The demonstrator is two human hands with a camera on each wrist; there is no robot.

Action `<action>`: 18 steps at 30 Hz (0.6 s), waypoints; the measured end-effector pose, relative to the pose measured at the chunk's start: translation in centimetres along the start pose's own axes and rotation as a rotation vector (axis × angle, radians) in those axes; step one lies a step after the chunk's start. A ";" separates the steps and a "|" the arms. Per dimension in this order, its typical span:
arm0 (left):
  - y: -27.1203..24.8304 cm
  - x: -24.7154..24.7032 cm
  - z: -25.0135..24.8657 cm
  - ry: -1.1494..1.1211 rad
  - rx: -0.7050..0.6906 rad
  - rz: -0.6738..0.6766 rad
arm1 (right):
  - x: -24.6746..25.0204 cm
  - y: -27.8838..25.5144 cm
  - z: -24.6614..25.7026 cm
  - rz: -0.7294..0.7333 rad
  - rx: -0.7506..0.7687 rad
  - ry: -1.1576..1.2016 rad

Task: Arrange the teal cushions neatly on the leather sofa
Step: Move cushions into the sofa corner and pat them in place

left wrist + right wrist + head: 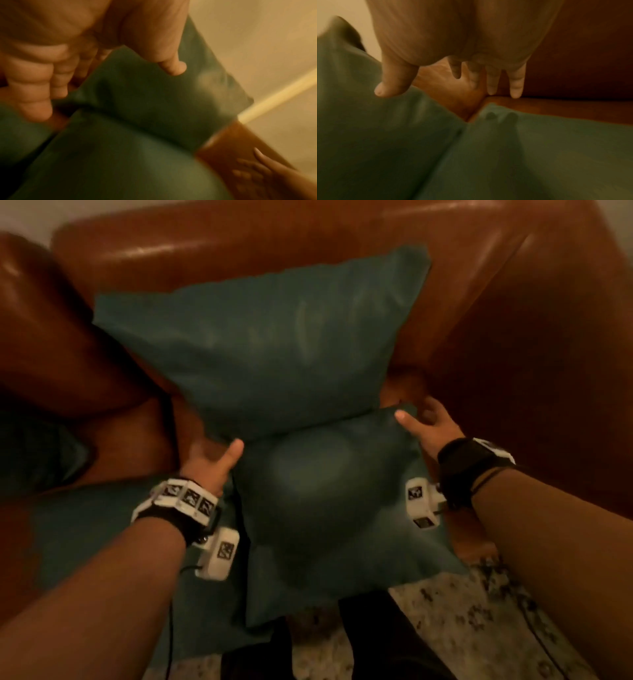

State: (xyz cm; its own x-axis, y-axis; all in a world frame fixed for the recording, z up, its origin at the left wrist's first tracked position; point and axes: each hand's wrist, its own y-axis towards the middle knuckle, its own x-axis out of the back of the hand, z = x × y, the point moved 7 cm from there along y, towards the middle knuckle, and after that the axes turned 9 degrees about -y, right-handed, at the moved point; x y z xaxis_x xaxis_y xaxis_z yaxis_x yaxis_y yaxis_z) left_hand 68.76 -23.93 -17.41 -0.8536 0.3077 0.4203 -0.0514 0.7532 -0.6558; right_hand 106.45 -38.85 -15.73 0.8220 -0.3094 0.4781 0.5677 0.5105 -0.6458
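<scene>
One teal cushion [260,347] [154,101] [359,108] leans upright against the back of the brown leather sofa [513,302]. A second teal cushion [325,508] [111,162] [539,155] lies flat in front of it and overhangs the seat's front edge. My left hand [214,460] [111,81] is at the flat cushion's far left corner, thumb out, fingers loosely curled with nothing seen inside them. My right hand [421,419] [450,89] hovers over the far right corner, fingers straight and spread, casting shadows on the fabric.
More teal fabric [102,542] covers the seat under my left forearm. Another teal cushion [34,453] lies in shadow beyond the left armrest [51,337]. Speckled floor [479,628] and my dark trousers [376,638] are below the seat edge.
</scene>
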 end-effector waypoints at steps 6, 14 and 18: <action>-1.9 -5.4 13.3 0.094 0.257 0.228 | -1.7 -4.8 -14.5 0.106 -0.350 -0.068; -3.3 -7.1 11.3 0.149 0.212 0.260 | -2.3 -4.9 -17.5 0.040 -0.408 0.163; -7.5 -6.9 9.2 0.107 0.125 0.382 | 0.5 -8.9 -16.4 0.032 -0.412 0.184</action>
State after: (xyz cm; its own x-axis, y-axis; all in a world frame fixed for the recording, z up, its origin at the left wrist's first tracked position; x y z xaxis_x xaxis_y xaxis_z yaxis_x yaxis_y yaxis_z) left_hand 70.32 -37.08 -21.13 -0.7651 0.6151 0.1907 0.1903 0.4989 -0.8455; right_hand 102.52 -56.64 -19.53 0.8125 -0.4549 0.3645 0.4816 0.1717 -0.8594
